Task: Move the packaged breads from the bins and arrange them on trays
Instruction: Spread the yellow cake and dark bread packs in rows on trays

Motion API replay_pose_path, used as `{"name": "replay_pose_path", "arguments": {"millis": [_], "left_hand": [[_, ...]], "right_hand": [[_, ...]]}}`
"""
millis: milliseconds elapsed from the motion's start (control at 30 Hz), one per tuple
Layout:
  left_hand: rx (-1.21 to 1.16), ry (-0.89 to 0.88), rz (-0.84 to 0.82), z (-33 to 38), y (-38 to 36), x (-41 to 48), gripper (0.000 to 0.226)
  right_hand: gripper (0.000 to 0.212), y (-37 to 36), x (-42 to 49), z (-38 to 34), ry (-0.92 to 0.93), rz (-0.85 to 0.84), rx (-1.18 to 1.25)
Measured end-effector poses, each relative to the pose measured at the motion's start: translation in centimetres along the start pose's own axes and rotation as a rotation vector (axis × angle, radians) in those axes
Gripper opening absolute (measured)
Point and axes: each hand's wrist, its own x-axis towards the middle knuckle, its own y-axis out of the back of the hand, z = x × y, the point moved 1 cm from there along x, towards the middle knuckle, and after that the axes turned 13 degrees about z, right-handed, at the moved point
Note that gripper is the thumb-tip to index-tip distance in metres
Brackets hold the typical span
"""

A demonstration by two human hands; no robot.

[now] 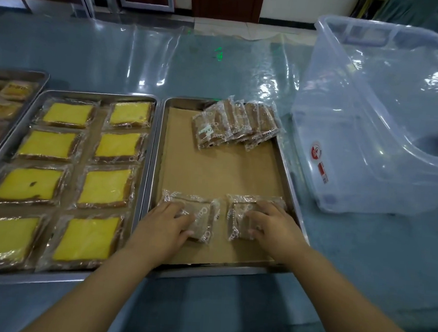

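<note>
Packaged breads [205,223], eight yellow, two brown, gripped by left fingers [183,213], right fingers [255,216].

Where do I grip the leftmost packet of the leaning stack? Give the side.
Pinch the leftmost packet along its free left edge, coming from the left and above: it leans on the other packets, leaving that side exposed.

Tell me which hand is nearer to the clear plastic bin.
Right. The right hand holds a brown bread packet at the near right side of the tray, just left of the clear bin. The left hand holds a second packet farther left.
</note>
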Motion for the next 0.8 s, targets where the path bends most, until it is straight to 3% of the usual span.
{"name": "replay_pose_path", "arguments": {"millis": [433, 600, 800], "left_hand": [[-0.030, 0.016, -0.037, 0.6, 0.9, -3.6, 0.033], [-0.085, 0.055, 0.029, 0.5, 2.4, -1.6, 0.029], [-0.098, 0.139, 0.036, -0.8, 2.9, 4.3, 0.031]], "right_hand": [[0.029, 1.4, -4.3, -1.2, -0.080, -0.042, 0.055], [0.026, 2.8, -1.7, -1.7, -0.137, 0.074, 0.115], [0.025, 3.9, 4.8, -1.0, -0.108, 0.060, 0.096]]}}
